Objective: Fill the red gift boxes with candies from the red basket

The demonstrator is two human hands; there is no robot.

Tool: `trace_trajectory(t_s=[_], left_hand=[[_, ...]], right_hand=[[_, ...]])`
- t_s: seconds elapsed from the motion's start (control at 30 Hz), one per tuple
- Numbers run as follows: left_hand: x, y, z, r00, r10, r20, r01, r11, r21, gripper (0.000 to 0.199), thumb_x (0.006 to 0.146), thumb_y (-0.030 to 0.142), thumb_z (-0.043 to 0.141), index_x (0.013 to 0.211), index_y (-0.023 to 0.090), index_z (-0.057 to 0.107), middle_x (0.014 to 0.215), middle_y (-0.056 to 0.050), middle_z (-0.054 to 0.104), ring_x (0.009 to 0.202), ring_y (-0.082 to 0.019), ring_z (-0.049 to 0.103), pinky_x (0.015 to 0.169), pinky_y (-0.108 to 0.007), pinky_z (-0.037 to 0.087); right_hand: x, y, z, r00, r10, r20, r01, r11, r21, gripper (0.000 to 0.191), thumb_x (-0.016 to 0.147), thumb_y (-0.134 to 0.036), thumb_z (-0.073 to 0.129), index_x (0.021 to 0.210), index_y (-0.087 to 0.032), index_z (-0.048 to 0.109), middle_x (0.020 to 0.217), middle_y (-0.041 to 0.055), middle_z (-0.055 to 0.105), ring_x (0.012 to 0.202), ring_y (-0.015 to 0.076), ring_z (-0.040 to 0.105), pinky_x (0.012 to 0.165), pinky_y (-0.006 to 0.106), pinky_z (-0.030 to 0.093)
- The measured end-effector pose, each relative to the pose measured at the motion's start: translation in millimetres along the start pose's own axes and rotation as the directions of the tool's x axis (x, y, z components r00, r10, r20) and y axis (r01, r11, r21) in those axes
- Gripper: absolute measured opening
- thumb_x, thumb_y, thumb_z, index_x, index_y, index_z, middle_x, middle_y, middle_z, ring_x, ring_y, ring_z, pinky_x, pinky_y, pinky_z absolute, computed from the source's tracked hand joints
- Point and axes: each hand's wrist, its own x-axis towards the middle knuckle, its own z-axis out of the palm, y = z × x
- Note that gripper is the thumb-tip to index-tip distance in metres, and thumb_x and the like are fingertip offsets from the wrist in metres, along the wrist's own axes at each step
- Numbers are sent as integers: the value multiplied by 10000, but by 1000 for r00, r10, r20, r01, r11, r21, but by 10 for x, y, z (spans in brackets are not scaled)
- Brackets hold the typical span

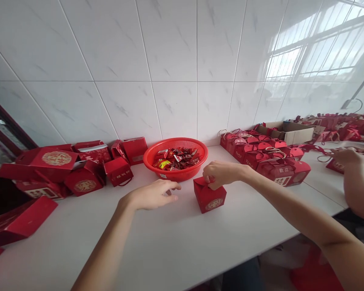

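Observation:
A small red gift box (210, 198) with a round gold emblem stands on the white table (157, 250), in front of a red plastic basket (182, 175). My right hand (223, 173) grips the top of this box with its fingers bent round the closed flaps. To the left of the box, my left hand (156, 195) hovers over the table, its fingers apart and nothing in it. Wrapped sweets (178, 159) lie in the basket.
Red boxes (85, 180), several with open flaps, crowd the left side. Rows of closed red boxes (245, 149) and a cardboard carton (297, 132) stand at the right. Another person's hands (348, 157) hold a red box at the right edge. A tiled wall rises behind.

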Motion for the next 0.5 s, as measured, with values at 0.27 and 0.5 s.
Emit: trace_trajectory(t_s=[0.27,0.5], left_hand=[[-33,395,247,920,373,116,-377,926,5,391,894,364,519,1229,215,654,1243,-79,670,1084,-240,643,850,-278,496],[212,685,1559,579,737,349,-722,662,-201,243,857,229,547,1038,278,701,880,-20,707,787,-190,684,703,-253,499]], right_hand=[[-300,56,169,985,128,-120,-121,991,59,132,840,-166,584,894,-174,704,959,57,686,754,157,595,636,254,387],[-401,-383,583,859,446,-253,-429,895,122,636,883,-487,628,1412,-177,460,1411,210,477,1156,344,569,898,425,469]])
